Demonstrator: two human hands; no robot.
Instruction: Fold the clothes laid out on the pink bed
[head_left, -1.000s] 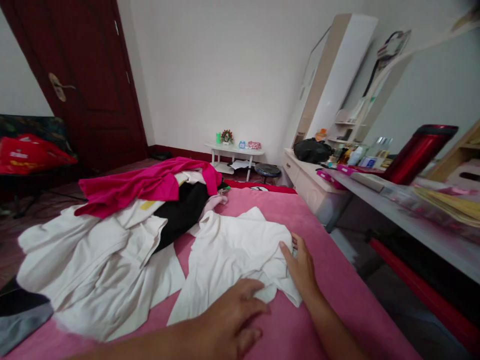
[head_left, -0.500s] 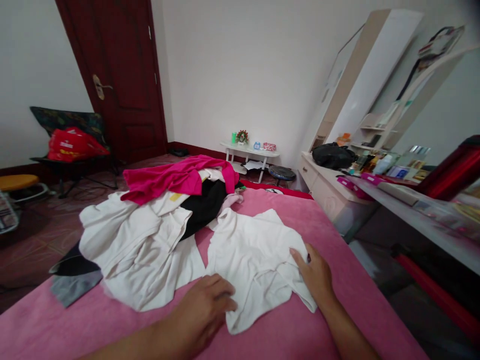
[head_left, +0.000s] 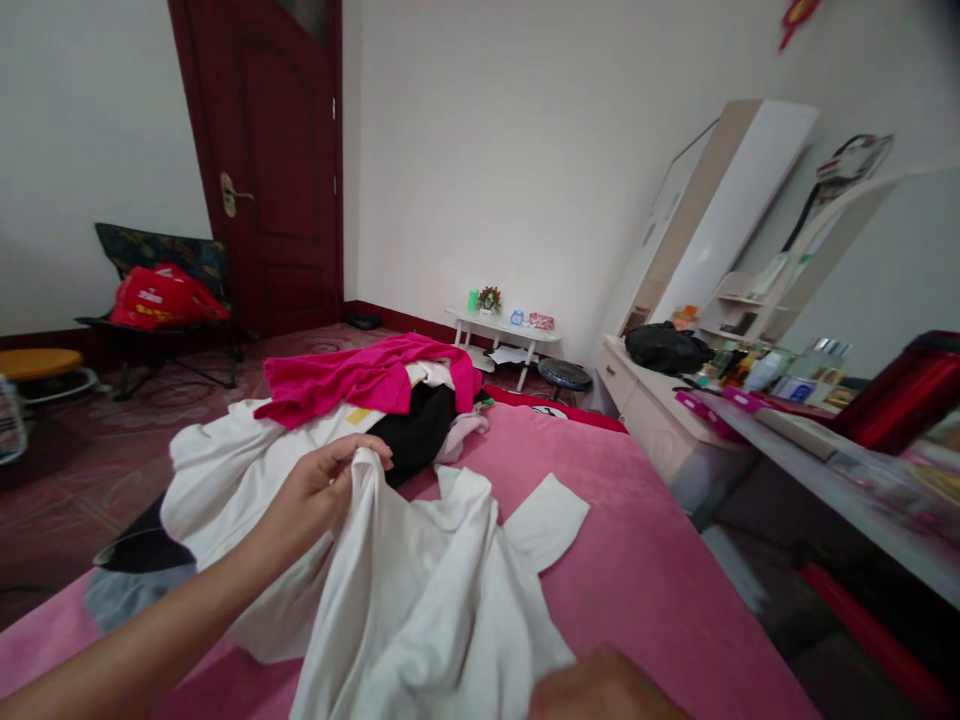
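Note:
My left hand (head_left: 334,480) is closed in a pinch on a raised fold of a white shirt (head_left: 435,590), lifting that part off the pink bed cover (head_left: 622,560). One sleeve lies flat on the cover to the right. At the bottom edge my right hand (head_left: 604,688), blurred and partly cut off, is curled against the shirt's lower right side; its fingertips are hidden. Left of and behind the shirt is a heap of clothes: white clothing (head_left: 217,480), a bright pink garment (head_left: 352,375), a black garment (head_left: 420,435) and a grey piece (head_left: 135,597).
A dressing table (head_left: 667,395) with a black bag (head_left: 667,348) and bottles stands along the right. A low white table (head_left: 499,325) and a round stool (head_left: 564,375) are beyond the bed. At left, a folding chair (head_left: 161,245) bears a red bag (head_left: 165,297).
My left hand has moved up and left, raising the shirt's fabric from the bed. My right hand has come down toward the bottom edge. The view has tilted up slightly.

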